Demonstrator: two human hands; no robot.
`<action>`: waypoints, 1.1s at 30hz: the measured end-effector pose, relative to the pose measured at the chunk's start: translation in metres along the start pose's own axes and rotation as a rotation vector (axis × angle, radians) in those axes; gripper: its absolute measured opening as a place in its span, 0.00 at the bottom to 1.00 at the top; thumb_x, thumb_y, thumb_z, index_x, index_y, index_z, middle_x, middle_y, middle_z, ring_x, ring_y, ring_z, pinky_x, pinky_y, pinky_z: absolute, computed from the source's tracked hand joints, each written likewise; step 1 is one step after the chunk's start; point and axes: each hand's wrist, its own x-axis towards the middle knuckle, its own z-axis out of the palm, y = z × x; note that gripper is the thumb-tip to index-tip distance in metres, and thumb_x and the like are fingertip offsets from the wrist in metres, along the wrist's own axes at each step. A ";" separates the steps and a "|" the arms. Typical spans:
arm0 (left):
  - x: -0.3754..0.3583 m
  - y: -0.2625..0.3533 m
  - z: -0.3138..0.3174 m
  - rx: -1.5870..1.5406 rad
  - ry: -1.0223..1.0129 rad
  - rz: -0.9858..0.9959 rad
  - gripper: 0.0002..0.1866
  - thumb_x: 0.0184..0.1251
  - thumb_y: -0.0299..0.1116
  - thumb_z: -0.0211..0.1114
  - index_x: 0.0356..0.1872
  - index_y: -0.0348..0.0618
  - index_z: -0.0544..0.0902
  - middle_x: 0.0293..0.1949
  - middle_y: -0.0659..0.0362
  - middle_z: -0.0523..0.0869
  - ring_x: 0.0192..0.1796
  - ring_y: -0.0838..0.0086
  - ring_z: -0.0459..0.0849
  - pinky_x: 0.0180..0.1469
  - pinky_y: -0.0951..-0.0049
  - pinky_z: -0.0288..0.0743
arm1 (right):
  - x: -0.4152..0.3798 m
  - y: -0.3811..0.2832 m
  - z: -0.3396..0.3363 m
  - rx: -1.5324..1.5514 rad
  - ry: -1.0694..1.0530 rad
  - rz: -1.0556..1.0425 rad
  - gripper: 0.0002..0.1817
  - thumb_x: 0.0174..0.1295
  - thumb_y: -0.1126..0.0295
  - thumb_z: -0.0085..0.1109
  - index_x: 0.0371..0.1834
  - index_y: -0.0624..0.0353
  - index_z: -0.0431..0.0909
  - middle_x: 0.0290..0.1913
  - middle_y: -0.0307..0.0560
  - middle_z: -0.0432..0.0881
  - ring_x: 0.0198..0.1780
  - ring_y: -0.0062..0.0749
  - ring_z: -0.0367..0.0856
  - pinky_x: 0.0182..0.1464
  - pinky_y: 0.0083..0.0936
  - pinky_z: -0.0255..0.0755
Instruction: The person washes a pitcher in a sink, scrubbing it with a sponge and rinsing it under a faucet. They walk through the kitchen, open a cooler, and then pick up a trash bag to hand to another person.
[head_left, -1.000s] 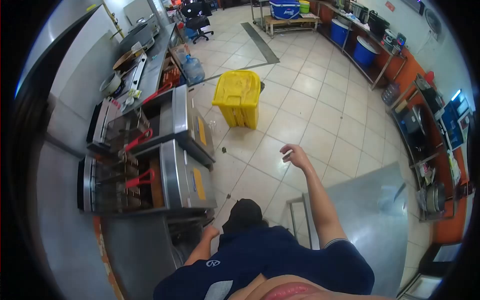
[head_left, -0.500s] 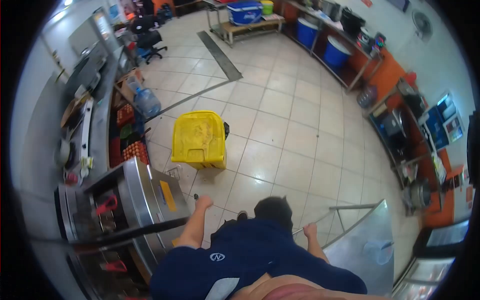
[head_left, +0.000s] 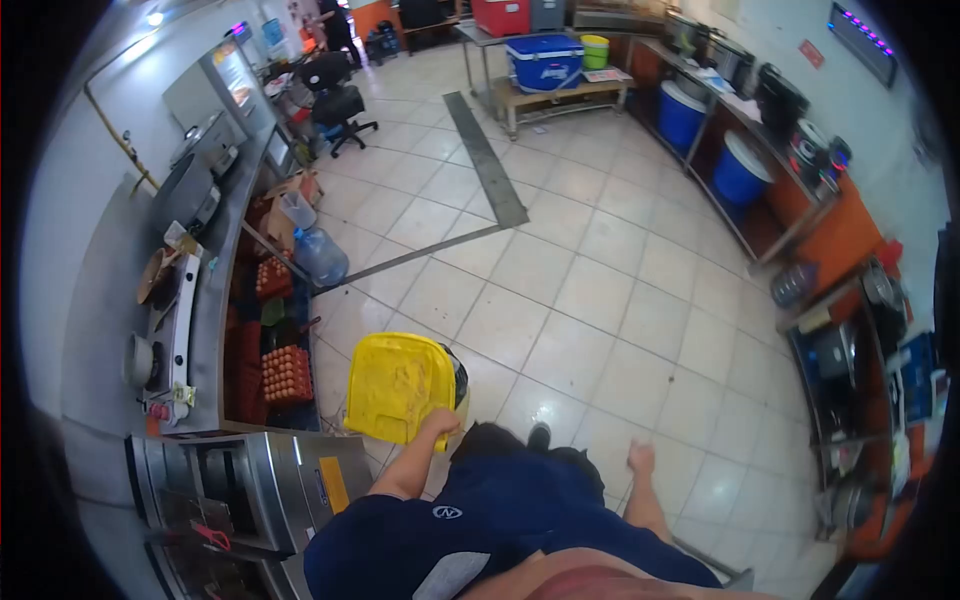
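Observation:
A yellow bin [head_left: 395, 385] stands on the tiled floor just ahead of me, its lid stained on top. A black bag [head_left: 461, 375] shows along its right side. My left hand [head_left: 438, 422] is closed at the near right corner of the lid, and a bit of yellow edge shows beneath the fingers. My right hand [head_left: 641, 458] hangs out to the right over the floor, fingers curled, with nothing visible in it. One dark shoe [head_left: 540, 437] shows ahead of my body.
To the left runs a steel counter [head_left: 212, 290], with egg trays [head_left: 285, 374] and a water jug [head_left: 320, 257] below it. A steel oven [head_left: 270, 490] is close on my left. Farther off are a blue cooler [head_left: 545, 63], an office chair [head_left: 338, 103] and shelves [head_left: 830, 350] along the right wall.
I have come closer to the yellow bin. My left hand has moved from short of the bin onto its lid corner. The steel table at right has mostly left view.

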 end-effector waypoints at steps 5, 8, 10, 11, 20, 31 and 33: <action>0.006 -0.035 0.023 -0.237 -0.097 -0.302 0.21 0.46 0.45 0.59 0.37 0.40 0.83 0.43 0.46 0.81 0.49 0.57 0.78 0.49 0.62 0.71 | 0.203 -0.170 -0.042 0.220 -0.126 -0.184 0.30 0.63 0.50 0.42 0.18 0.67 0.77 0.22 0.58 0.78 0.29 0.38 0.77 0.37 0.34 0.69; 0.006 -0.025 -0.005 -0.251 -0.124 -0.309 0.17 0.51 0.49 0.56 0.26 0.50 0.87 0.38 0.46 0.82 0.43 0.58 0.80 0.48 0.65 0.71 | 0.284 -0.256 -0.045 0.441 0.050 -0.492 0.28 0.63 0.53 0.44 0.19 0.68 0.77 0.23 0.58 0.78 0.29 0.39 0.76 0.37 0.33 0.67; 0.033 -0.010 -0.038 -0.305 -0.123 -0.342 0.17 0.50 0.49 0.56 0.27 0.50 0.87 0.39 0.47 0.82 0.44 0.58 0.79 0.49 0.65 0.70 | 0.310 -0.295 -0.050 0.466 -0.009 -0.516 0.28 0.63 0.53 0.44 0.23 0.71 0.77 0.27 0.61 0.78 0.33 0.44 0.77 0.39 0.36 0.67; 0.065 -0.012 -0.041 -0.222 -0.140 -0.364 0.17 0.50 0.49 0.57 0.29 0.50 0.87 0.40 0.47 0.82 0.45 0.58 0.79 0.49 0.64 0.70 | 0.322 -0.307 -0.051 0.488 -0.066 -0.520 0.28 0.63 0.53 0.44 0.27 0.73 0.77 0.30 0.65 0.79 0.36 0.49 0.79 0.41 0.39 0.67; 0.316 0.120 -0.320 -0.255 0.202 -0.112 0.17 0.52 0.36 0.51 0.40 0.41 0.81 0.47 0.48 0.80 0.52 0.60 0.78 0.50 0.59 0.73 | 0.346 -0.215 0.064 0.071 -0.407 0.006 0.33 0.58 0.46 0.48 0.34 0.75 0.78 0.34 0.68 0.79 0.48 0.61 0.75 0.51 0.42 0.66; 0.463 0.172 -0.511 -0.297 0.279 -0.091 0.23 0.57 0.53 0.51 0.34 0.43 0.83 0.40 0.50 0.82 0.46 0.57 0.80 0.45 0.58 0.73 | 0.540 -0.443 0.102 0.254 -0.711 -0.001 0.33 0.58 0.44 0.47 0.30 0.72 0.79 0.30 0.65 0.80 0.38 0.55 0.79 0.47 0.39 0.69; 0.473 0.137 -0.502 -0.308 0.342 -0.282 0.24 0.53 0.56 0.54 0.29 0.43 0.84 0.34 0.52 0.84 0.41 0.59 0.82 0.42 0.58 0.74 | 0.621 -0.522 0.116 0.047 -0.608 -0.195 0.32 0.59 0.43 0.45 0.21 0.67 0.78 0.20 0.52 0.78 0.20 0.37 0.76 0.26 0.32 0.71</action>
